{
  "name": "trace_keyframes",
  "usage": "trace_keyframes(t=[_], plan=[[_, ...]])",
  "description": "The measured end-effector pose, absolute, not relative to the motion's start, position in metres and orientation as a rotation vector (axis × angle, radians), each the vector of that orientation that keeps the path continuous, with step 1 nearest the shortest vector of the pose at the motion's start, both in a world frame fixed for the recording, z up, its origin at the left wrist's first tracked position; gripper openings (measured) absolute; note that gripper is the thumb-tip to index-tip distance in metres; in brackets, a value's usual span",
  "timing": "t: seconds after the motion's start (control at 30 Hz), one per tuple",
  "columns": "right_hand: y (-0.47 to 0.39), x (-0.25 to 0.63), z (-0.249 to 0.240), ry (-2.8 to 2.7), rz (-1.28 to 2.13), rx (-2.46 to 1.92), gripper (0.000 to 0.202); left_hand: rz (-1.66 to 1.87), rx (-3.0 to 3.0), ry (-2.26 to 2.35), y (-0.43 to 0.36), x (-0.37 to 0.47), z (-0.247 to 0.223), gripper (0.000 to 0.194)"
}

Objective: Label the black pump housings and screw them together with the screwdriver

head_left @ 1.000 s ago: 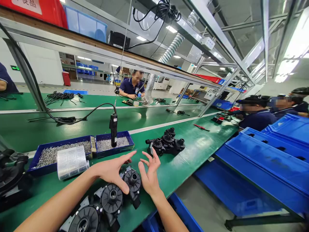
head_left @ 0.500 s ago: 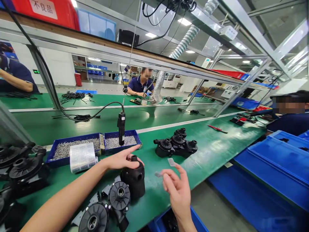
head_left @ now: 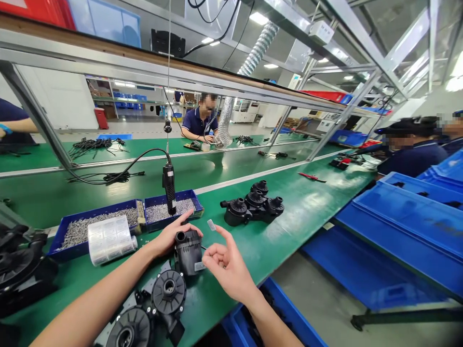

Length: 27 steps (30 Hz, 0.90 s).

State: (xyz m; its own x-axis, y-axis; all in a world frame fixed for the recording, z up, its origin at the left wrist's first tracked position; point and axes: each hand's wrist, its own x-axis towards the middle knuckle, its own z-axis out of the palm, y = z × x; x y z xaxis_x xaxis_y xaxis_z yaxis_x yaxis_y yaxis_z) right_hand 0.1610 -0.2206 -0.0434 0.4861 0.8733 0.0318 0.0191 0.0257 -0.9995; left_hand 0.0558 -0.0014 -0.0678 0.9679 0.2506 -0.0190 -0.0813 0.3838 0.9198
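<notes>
My left hand (head_left: 167, 237) grips a black pump housing (head_left: 188, 252) that stands upright on the green bench (head_left: 275, 241). My right hand (head_left: 227, 264) hovers just right of the housing. It pinches a small grey label (head_left: 200, 266) against the housing's side, and a second small label (head_left: 211, 224) sticks to its raised index fingertip. Two more black pump units (head_left: 168, 289) (head_left: 128, 330) lie in a row in front of the housing, near the bench edge.
An electric screwdriver (head_left: 169, 187) hangs over blue trays of screws (head_left: 188, 196) (head_left: 61, 226), with a label roll (head_left: 110, 238) beside them. Assembled black pumps (head_left: 253, 206) sit to the right, and blue bins (head_left: 408, 217) stand further right. Co-workers sit across (head_left: 197, 123) and at right (head_left: 408, 152).
My left hand has stood the pump housing upright and kept hold of it. My right hand moved in from the right, bringing a label up to the housing's side.
</notes>
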Motion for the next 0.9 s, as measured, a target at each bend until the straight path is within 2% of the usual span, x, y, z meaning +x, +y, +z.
trace_keyframes(t=[0.27, 0.77, 0.9], plan=[[-0.213, 0.153, -0.044, -0.880, 0.842, -1.417, 0.088, 0.209, 1.199, 0.163, -0.001, 0.054, -0.069, 0.100], [-0.213, 0.147, -0.048, -0.919, 0.696, -1.509, 0.083, 0.221, 1.205, 0.197, -0.003, 0.055, -0.065, 0.105], [-0.216, 0.148, -0.060, -1.090, 0.533, -1.568, 0.077, 0.215, 1.183, 0.215, -0.004, 0.054, -0.062, 0.111]])
